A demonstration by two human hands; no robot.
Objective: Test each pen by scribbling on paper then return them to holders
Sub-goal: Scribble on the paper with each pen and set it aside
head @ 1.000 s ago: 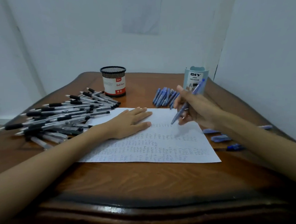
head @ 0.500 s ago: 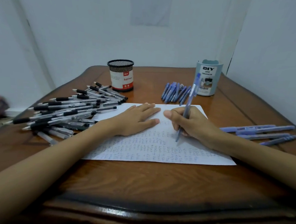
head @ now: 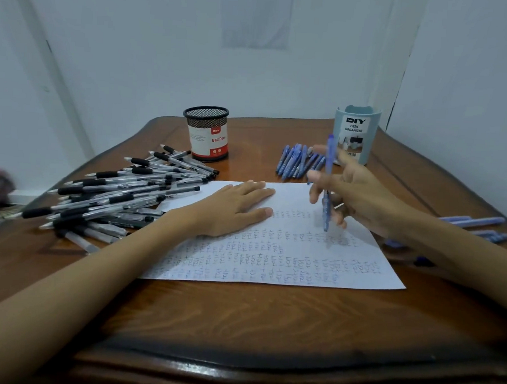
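A white sheet of paper covered in small blue scribbles lies on the wooden table. My left hand rests flat on its upper left part. My right hand holds a blue pen nearly upright, tip just above the paper's upper right area, with index and thumb stretched out. A black mesh holder with a red and white label stands at the back. A pale blue organizer holder stands at the back right.
A big heap of black-grip pens lies left of the paper. Several blue pens lie in a row near the blue holder, and more blue pens lie at the right behind my forearm. Walls close in behind and at the right.
My right hand came down and scribbled with the blue pen, then lifted slightly and moved right with fingers spread. My left hand stayed flat on the paper.
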